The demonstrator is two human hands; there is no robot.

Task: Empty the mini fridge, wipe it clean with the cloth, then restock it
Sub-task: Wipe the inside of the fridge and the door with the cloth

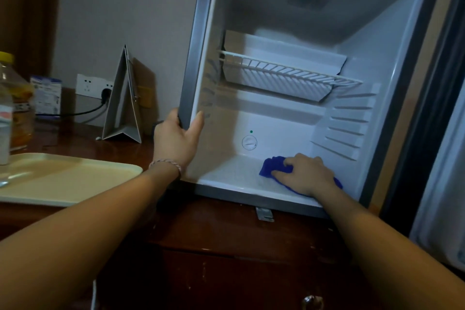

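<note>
The mini fridge stands open on a wooden cabinet, its white inside bare except for a wire shelf halfway up. My left hand grips the fridge's left front edge, thumb inside, fingers round the outside. My right hand lies on a blue cloth on the fridge floor at the right, fingers curled into the cloth and pressing it down. Much of the cloth is hidden under the hand.
A cream tray sits on the cabinet top at the left, with bottles and a small carton at its far left. A folded card stand and a wall socket are behind. The fridge door hangs open at the right.
</note>
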